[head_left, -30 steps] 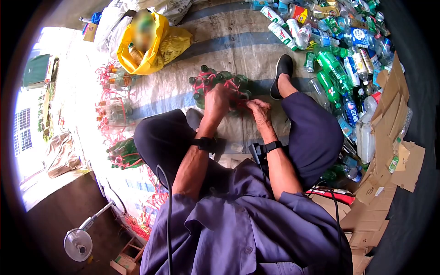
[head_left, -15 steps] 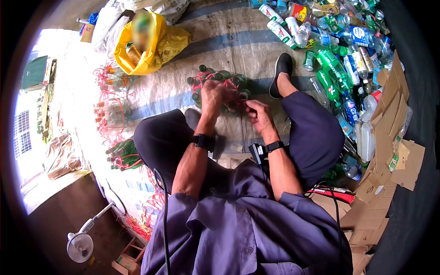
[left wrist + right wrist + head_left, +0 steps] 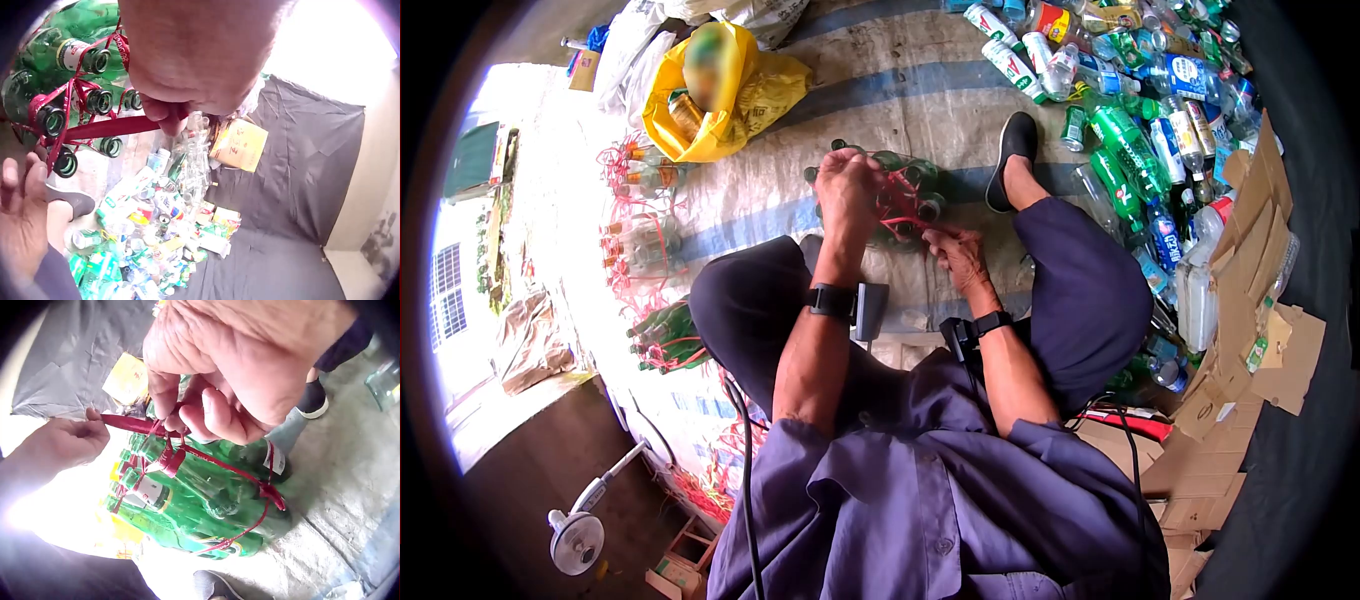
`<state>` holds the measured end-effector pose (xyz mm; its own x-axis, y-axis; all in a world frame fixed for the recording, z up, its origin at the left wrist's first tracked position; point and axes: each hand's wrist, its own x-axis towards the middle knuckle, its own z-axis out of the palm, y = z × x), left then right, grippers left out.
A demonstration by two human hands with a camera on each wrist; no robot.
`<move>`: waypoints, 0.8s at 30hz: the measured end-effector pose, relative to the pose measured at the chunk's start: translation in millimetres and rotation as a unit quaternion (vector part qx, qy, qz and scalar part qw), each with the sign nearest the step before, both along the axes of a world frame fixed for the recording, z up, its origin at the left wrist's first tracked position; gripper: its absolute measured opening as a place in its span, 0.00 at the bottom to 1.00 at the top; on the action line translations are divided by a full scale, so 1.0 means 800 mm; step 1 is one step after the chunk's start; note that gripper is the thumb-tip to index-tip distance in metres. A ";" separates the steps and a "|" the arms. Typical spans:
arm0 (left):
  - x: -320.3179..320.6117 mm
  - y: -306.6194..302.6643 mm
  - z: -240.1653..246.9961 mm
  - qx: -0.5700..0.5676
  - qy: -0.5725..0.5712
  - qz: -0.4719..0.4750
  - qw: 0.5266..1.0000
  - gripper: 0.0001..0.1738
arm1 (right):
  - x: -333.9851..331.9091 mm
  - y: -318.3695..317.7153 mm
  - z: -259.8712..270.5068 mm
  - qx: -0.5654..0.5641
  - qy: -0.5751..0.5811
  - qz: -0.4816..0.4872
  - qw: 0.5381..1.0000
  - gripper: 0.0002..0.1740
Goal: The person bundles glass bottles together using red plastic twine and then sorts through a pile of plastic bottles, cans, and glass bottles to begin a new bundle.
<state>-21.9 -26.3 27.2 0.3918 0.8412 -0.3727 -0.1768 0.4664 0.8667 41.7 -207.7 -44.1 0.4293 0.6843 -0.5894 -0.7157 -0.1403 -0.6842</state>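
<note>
on creased striped sheeting (image 3: 930, 110) | smooth green glass bottles (image 3: 187, 494), bundled | left hand (image 3: 847, 190) curled, pinching flat red strap (image 3: 112, 128) | right hand (image 3: 962, 258) curled, pinching it near bottle necks

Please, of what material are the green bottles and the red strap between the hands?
The bottles look like glass: green, see-through and glossy, with thick rounded rims. The strap seems thin plastic, though cloth ribbon is possible: it is flat, creased and slightly shiny.

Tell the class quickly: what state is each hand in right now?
Left hand: closed, pinching the red strip.
Right hand: closed, pinching red strip beside the green bottles.
</note>
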 end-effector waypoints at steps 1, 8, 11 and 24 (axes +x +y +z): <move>-0.001 0.006 -0.004 -0.013 -0.010 0.007 1.000 0.00 | -0.001 0.000 0.001 -0.006 -0.010 0.007 1.000 0.10; 0.003 0.008 -0.018 -0.048 -0.062 0.022 0.997 0.04 | -0.002 0.007 -0.004 0.018 -0.209 0.036 0.977 0.08; 0.007 0.012 -0.019 -0.045 -0.098 0.016 0.994 0.06 | -0.008 0.009 -0.023 0.007 -0.380 0.034 0.925 0.09; 0.022 0.002 0.041 0.021 -0.107 -0.075 0.991 0.05 | -0.037 0.029 -0.023 -0.108 -0.141 -0.065 0.982 0.09</move>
